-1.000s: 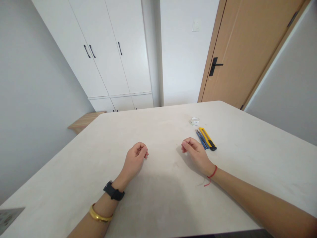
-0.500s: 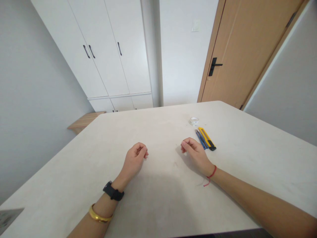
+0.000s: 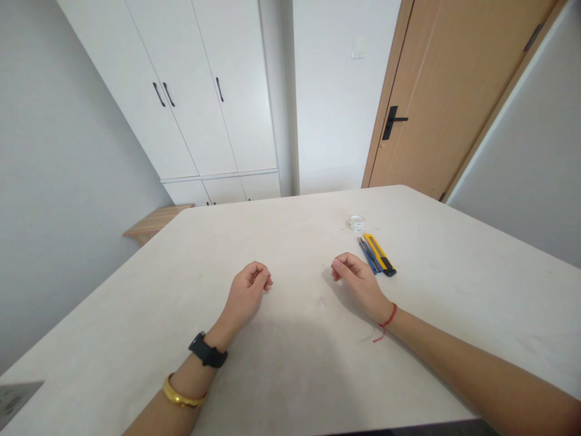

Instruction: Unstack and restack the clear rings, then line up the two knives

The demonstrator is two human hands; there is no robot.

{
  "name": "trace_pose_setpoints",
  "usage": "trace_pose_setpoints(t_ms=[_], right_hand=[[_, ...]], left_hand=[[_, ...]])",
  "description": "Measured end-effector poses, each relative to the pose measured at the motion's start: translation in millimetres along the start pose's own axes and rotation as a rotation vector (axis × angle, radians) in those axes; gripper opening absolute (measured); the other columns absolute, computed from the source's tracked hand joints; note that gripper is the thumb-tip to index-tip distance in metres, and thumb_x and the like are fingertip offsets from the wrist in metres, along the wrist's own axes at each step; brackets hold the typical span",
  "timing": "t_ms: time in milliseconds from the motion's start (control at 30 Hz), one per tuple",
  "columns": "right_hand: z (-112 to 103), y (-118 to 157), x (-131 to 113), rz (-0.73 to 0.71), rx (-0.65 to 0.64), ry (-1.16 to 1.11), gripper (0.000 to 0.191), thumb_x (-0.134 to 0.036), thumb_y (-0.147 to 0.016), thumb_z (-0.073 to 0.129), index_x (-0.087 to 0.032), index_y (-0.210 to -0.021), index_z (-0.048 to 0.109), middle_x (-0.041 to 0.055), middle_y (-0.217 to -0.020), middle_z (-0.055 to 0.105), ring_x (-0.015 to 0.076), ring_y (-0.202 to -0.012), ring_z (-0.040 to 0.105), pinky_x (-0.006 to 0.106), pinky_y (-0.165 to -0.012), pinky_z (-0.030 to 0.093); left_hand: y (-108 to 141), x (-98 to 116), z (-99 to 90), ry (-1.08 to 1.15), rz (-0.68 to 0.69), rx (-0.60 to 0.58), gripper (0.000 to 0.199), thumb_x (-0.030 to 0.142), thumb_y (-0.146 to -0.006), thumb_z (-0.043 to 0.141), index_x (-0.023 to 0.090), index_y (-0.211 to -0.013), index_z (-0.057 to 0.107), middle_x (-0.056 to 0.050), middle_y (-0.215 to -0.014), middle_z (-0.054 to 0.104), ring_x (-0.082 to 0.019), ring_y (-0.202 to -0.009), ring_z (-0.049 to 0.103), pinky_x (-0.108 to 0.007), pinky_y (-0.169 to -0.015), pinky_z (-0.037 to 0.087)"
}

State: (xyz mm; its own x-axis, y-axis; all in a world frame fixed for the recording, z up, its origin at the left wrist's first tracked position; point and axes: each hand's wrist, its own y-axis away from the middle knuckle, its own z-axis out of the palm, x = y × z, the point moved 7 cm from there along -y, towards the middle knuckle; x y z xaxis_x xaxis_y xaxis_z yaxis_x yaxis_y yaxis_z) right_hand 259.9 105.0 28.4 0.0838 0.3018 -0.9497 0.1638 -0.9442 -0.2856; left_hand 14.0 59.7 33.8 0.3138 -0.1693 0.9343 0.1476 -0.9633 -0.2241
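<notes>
My left hand rests on the pale tabletop with its fingers curled into a loose fist. A short way to its right, my right hand lies the same way, thumb against the bent fingers. Nothing shows in either hand. Just beyond the right hand are a yellow utility knife with a black end and a slimmer blue tool, side by side; the hand partly adjoins the blue one in view, and contact cannot be made out. Behind them stands a small whitish roll of tape.
White cupboards with dark handles stand past the far edge. A wooden door is at the far right. A wooden ledge sits off the table's left side, and a grey panel is set in the near left corner.
</notes>
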Motion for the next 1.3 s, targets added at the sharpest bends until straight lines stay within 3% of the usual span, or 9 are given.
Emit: trace_pose_setpoints(t_ms=[1300], right_hand=[[1.6,0.6,1.3,0.020,-0.014,-0.007,0.028,-0.046,-0.081,0.057,-0.020,-0.071,0.055,-0.0011,-0.062,0.056,0.0148,-0.061,0.051,0.030,-0.063,0.040]], left_hand=[[-1.0,-0.4,1.3,-0.006,0.004,-0.012,0.021,0.035,-0.082,0.052,0.020,-0.069,0.053,0.002,-0.060,0.057,-0.013,-0.057,0.054,-0.025,-0.057,0.043]])
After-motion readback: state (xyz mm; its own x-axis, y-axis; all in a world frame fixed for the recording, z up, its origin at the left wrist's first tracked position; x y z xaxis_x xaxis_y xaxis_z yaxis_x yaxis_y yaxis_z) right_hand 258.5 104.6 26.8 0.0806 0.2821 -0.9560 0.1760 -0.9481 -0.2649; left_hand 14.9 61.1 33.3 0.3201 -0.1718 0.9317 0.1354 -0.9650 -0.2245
